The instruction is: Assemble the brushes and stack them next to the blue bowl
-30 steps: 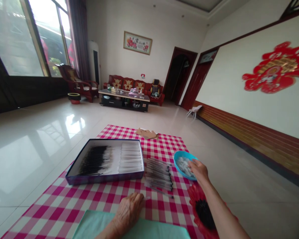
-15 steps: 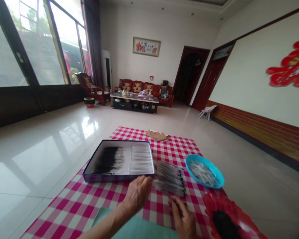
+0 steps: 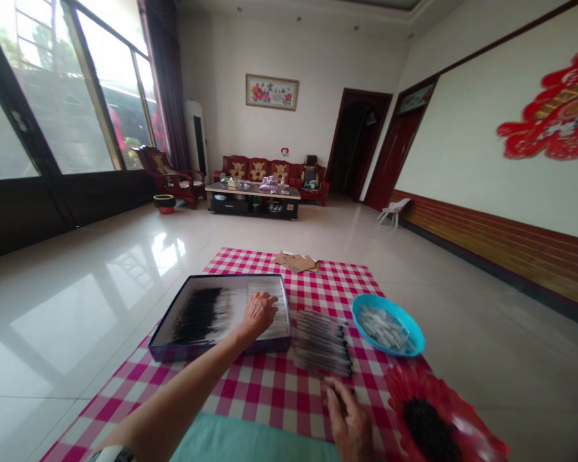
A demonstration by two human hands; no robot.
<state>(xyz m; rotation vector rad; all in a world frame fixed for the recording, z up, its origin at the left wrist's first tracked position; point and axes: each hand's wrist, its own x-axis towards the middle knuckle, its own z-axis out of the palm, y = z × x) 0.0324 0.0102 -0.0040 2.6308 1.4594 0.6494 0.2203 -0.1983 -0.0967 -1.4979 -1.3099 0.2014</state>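
My left hand (image 3: 260,312) is over the right part of a shallow dark-blue box (image 3: 216,350), its fingers slightly apart above a row of clear pen tubes (image 3: 274,328). Thin black-and-white pen refills (image 3: 200,314) fill the box's left part. To the right of the box, pens with black ends (image 3: 322,343) lie side by side on the checked cloth. My right hand (image 3: 347,417) is closed in a pinch by the near end of this row. What its fingertips hold is thin, blurred and partly hidden.
A blue bowl (image 3: 356,314) of small clear pieces stands at the right. Nearer is a red fluted bowl (image 3: 467,410) with small black pieces. Torn cardboard (image 3: 296,262) lies at the cloth's far edge, and a green cloth (image 3: 250,439) is nearest to me.
My left hand has moved from the box's near right corner up and over the clear tubes inside it. The right hand stays near the row of pens. The view has shifted slightly.
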